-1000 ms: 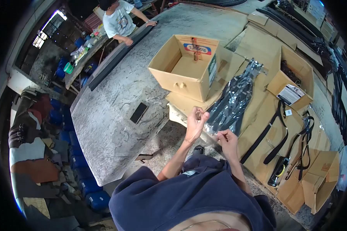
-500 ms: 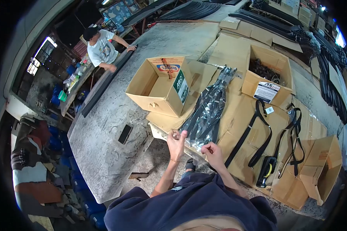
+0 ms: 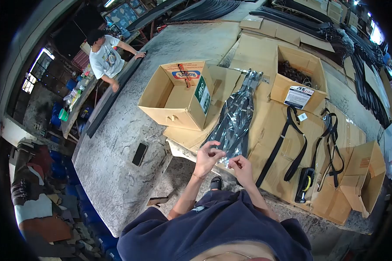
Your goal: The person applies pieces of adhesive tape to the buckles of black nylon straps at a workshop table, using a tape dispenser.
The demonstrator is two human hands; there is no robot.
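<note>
A long clear plastic bag (image 3: 236,117) packed with black straps lies on flattened cardboard, its near end at the table's front edge. My left hand (image 3: 207,160) is at the left corner of that end, thumb and fingers curled together in a pinch on the film. Just to the right, my right hand (image 3: 242,169) pinches the same near edge, with fingers closed. The thin film between the fingertips is hard to make out. Two black straps, one a loop (image 3: 287,148) and the other a tangled harness-like strap (image 3: 331,150), lie right of the bag.
An open carton (image 3: 172,114) stands left of the bag; another carton (image 3: 297,96) holding dark parts stands behind right. A black-and-yellow tool (image 3: 305,185) and a small open box (image 3: 365,178) are at right. A phone (image 3: 139,154) lies left. A co-worker (image 3: 106,58) stands far left.
My left hand has moved up and right, closer to my right hand, and its fingers have turned inward. My right hand has shifted slightly. The whole view has tilted a little.
</note>
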